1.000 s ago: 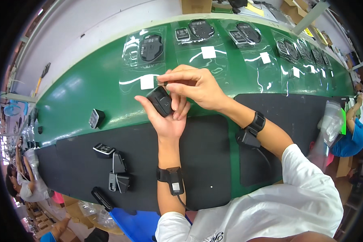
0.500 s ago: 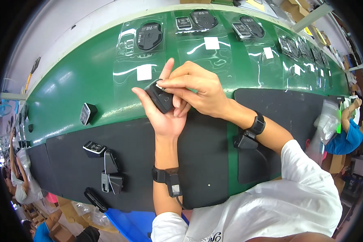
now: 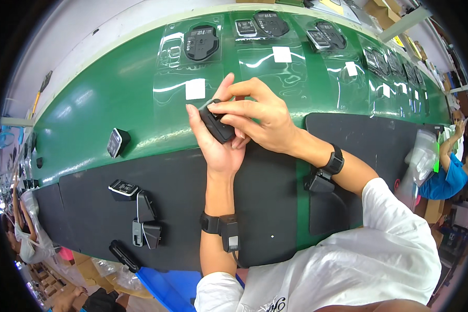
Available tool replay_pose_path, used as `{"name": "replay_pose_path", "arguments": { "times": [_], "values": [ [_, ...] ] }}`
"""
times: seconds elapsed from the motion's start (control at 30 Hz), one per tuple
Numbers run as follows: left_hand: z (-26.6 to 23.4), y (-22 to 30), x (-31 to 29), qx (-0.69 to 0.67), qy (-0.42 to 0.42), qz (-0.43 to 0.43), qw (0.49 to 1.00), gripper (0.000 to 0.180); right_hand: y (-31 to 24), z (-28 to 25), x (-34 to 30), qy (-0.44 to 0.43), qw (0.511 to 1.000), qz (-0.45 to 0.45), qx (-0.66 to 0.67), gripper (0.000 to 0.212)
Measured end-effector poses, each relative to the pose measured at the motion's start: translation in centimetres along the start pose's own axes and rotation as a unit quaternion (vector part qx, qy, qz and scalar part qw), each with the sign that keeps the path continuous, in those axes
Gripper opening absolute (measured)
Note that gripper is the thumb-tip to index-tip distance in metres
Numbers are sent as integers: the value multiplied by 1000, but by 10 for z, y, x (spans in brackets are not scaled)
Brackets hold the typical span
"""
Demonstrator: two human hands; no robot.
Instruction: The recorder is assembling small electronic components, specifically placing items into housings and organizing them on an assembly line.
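My left hand [image 3: 221, 157] cradles a small black box-shaped device [image 3: 221, 128] in its palm, thumb along one side and fingers around the other. Over it, the fingertips of my right hand [image 3: 270, 115] are pinched together at the device's upper edge, by a recess. Whether they grip a separate small part there is hidden. Both hands are above the green surface [image 3: 96, 99], near the edge of a black mat [image 3: 182, 208]. Beyond them lies a clear blister pack [image 3: 169, 67] holding a dark rounded base [image 3: 202, 42].
More clear packs with black parts [image 3: 271, 24] line the far side toward the right. A black block [image 3: 118, 143] sits on the green at left. Several black blocks [image 3: 146, 207] and a dark bar [image 3: 124, 255] are on the mat. Another person in blue [image 3: 450, 179] is at right.
The blister packs and the block on the green sit a little farther right. My hands and the device have shifted slightly right, and the device has tilted a little.
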State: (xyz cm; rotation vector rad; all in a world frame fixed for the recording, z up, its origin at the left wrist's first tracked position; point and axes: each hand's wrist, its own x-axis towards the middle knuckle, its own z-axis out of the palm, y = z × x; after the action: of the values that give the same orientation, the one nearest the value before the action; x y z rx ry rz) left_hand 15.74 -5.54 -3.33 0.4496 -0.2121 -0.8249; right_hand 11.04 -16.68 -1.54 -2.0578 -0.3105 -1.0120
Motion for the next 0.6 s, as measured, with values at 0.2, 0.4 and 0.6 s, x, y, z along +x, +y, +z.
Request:
{"name": "replay_pose_path", "arguments": {
  "times": [0.2, 0.4, 0.6],
  "values": [
    [2, 1, 1, 46, 69, 25, 996, 87, 8, 0, -4, -63, 991, -69, -95, 27],
    [-11, 1, 1, 49, 55, 18, 997, 84, 10, 1, -10, -85, 992, -40, -78, 37],
    [-4, 5, 2, -9, 69, 27, 997, 79, 10, -6, 4, -143, 983, -51, -101, 64]
  ]
}}
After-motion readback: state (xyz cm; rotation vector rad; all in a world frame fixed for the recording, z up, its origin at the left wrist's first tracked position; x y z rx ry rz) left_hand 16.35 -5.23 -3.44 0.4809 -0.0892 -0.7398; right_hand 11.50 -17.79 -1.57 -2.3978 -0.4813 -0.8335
